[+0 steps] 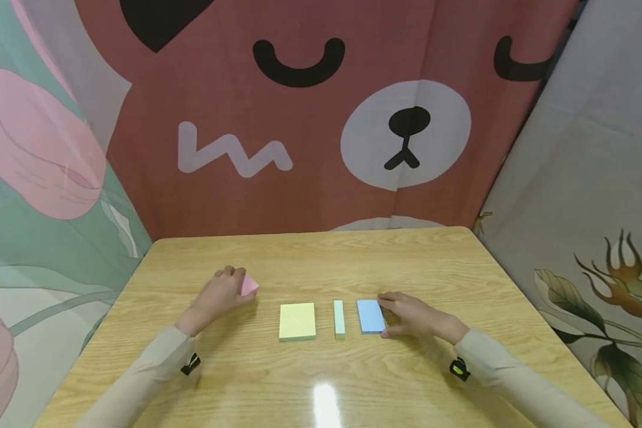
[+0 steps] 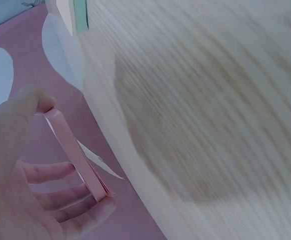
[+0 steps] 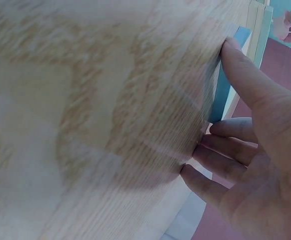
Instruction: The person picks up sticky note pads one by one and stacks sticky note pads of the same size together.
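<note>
A pink sticky-note pad [image 1: 248, 285] is in my left hand [image 1: 222, 294], at the left of the row of pads. The left wrist view shows the thumb at one end of the pink pad [image 2: 75, 150] and fingertips at the other, with a pale loose sheet [image 2: 100, 160] sticking out behind. Flat on the table lies a blue sticky-note pad [image 1: 371, 316]. My right hand [image 1: 414, 315] is beside its right edge, thumb at the near corner and fingers by the far corner. In the right wrist view, the thumb tip meets the blue pad [image 3: 225, 82] and the fingers are loosely extended.
Between the hands lie a square yellow sticky-note pad [image 1: 297, 321] and a narrow pale green pad [image 1: 339, 318], side by side on the wooden table [image 1: 321, 261]. A bear-print curtain [image 1: 321, 196] hangs behind the far edge, with patterned cloths at both sides.
</note>
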Tool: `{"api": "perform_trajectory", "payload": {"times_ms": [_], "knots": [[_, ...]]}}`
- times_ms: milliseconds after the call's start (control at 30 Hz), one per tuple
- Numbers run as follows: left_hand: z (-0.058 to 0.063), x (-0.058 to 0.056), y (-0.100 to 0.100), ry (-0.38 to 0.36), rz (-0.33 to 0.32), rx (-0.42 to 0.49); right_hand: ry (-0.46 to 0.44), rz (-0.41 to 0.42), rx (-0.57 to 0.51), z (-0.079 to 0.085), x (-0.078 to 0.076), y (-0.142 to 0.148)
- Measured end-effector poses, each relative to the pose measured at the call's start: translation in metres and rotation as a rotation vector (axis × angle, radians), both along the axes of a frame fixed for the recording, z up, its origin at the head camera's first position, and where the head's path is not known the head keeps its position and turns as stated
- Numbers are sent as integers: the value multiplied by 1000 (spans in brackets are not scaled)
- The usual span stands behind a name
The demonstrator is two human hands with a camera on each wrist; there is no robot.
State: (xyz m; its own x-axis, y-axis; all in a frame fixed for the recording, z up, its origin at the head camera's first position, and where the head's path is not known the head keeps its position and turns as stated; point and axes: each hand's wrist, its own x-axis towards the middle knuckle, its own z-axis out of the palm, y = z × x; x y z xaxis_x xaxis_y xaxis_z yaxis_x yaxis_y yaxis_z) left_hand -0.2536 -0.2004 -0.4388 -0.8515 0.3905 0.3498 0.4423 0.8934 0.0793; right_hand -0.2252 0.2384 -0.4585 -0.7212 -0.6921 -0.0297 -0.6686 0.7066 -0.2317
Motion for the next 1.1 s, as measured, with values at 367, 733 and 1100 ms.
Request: {"api": "perform_trajectory", "payload": {"times_ms": [367,733,1100], "knots": [[5,0,21,24,-49,-24,6,2,5,3,0,0],[12,0,41,56,-111,-28,16,6,-2,2,0,0],[18,3,58,36,-107,-1,12,8,-5,0,0,1]]}}
